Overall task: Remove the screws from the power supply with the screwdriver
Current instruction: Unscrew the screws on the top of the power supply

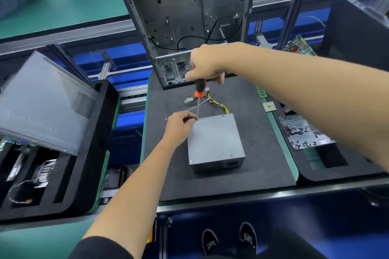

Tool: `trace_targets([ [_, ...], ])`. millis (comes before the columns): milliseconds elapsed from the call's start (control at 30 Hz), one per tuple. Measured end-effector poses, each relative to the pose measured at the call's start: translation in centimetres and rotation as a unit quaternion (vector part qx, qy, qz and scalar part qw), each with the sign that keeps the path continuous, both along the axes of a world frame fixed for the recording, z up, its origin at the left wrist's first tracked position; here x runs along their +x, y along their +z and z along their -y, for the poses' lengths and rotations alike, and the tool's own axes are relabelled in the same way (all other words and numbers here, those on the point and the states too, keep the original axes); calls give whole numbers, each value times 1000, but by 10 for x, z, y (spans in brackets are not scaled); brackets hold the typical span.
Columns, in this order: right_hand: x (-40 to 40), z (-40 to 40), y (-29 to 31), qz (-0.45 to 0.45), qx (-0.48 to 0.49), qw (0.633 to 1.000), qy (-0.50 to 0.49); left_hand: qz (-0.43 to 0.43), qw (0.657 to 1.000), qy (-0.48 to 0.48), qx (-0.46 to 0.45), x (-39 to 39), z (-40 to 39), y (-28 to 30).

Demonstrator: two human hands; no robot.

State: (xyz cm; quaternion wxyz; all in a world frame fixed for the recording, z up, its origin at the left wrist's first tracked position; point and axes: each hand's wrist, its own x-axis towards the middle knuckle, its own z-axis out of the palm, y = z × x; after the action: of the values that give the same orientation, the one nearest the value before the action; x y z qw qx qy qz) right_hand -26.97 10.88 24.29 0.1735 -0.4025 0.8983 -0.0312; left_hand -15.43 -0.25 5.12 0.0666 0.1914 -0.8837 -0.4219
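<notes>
A grey side panel (42, 103) leans at the left edge. On the black mat (168, 164), the left hand (179, 124) rests at the far-left corner of the power supply (214, 139), fingers curled and pinching near the screwdriver (198, 99) tip. The right hand (205, 65) grips its handle from above. A screw tray (305, 132) lies at the right edge.
</notes>
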Motion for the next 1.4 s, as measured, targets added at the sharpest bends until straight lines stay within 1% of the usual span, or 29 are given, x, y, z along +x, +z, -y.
trace_targets([
  [67,-1,-1,0,-27,38,999,7,9,1000,-4,0,-2,1,-1],
  [133,0,1,0,-12,38,999,27,12,1000,-6,1,-4,3,-2],
  [367,9,16,7,1,39,986,159,23,1000,-6,-1,-6,3,-2],
  [467,19,23,9,-6,63,978,200,23,1000,-6,5,-6,1,-1],
  [533,23,24,8,3,66,979,192,24,1000,-6,9,-6,-1,0],
  [633,21,23,7,7,47,990,134,24,1000,1,17,-5,-4,-1],
  [733,17,20,7,-65,93,989,99,26,999,6,23,-6,-4,-1],
  [800,16,21,6,-86,116,984,105,30,999,6,20,-7,-4,-2],
  [867,14,20,8,-70,118,984,114,31,999,6,20,-7,-4,-3],
  [1000,8,12,8,-37,83,983,161,26,999,6,17,-7,-4,-4],
  [1167,12,12,8,-28,40,976,214,26,1000,4,8,-6,-5,-3],
  [1300,18,16,7,-16,31,977,211,25,1000,8,13,-6,-6,-1],
  [1400,19,16,3,-61,53,978,191,24,1000,9,16,-5,-8,0],
])
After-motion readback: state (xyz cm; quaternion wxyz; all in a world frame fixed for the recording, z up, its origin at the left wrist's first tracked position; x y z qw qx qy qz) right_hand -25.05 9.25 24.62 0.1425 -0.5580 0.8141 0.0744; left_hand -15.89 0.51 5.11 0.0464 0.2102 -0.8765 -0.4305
